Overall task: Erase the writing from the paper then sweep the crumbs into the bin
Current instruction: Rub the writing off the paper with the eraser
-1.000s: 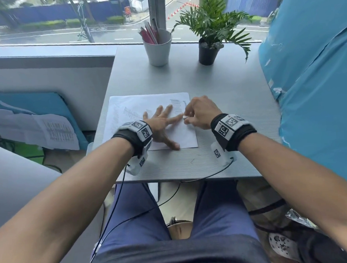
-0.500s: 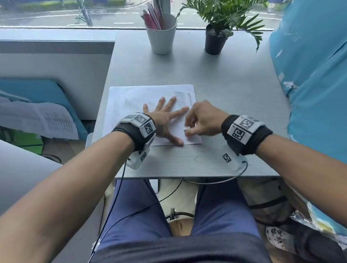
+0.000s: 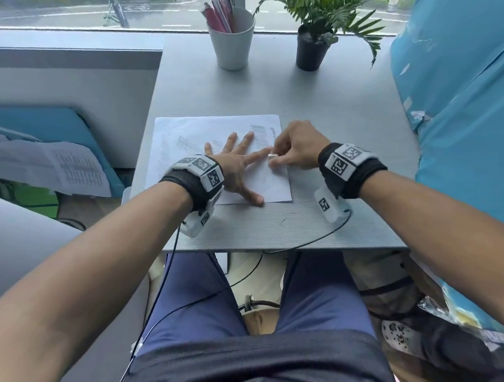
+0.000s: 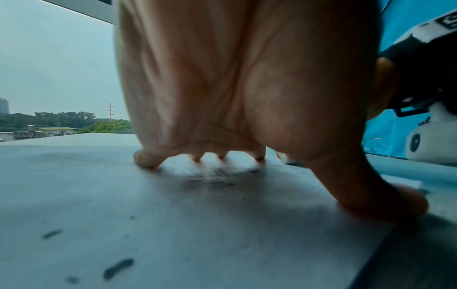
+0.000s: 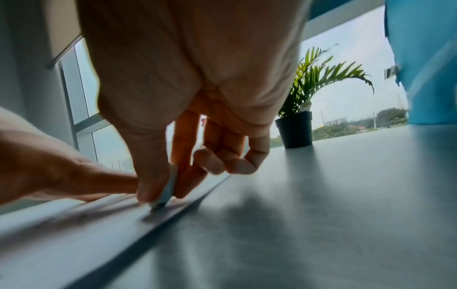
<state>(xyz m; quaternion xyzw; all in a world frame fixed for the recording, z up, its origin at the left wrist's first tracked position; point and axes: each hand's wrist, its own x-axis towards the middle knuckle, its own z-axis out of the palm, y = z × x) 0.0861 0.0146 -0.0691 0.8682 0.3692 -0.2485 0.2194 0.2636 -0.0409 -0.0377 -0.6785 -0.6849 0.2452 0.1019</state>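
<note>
A white sheet of paper [image 3: 189, 135] with faint writing lies on the grey table [image 3: 343, 121]. My left hand [image 3: 237, 165] lies flat on the paper [image 4: 173, 224], fingers spread and straight, holding it down. My right hand [image 3: 294, 150] pinches a small white eraser [image 3: 273, 155] between thumb and fingers. The eraser [image 5: 168, 191] stands with its tip on the paper [image 5: 74, 230] near the sheet's right edge, just past my left forefinger. Dark crumbs [image 4: 118, 268] lie on the paper under my left hand [image 4: 247, 97]. No bin shows.
A white cup of pens [image 3: 231, 40] and a black potted plant [image 3: 313, 47] stand at the table's far edge by the window. A blue covered mass [image 3: 459, 107] rises along the right side. Papers on a blue board [image 3: 54, 166] lie on the floor at left.
My right hand with the eraser went toward me down the sheet's right edge, then back up beside the left forefinger. The left hand kept its place on the paper. The head view tilted down.
</note>
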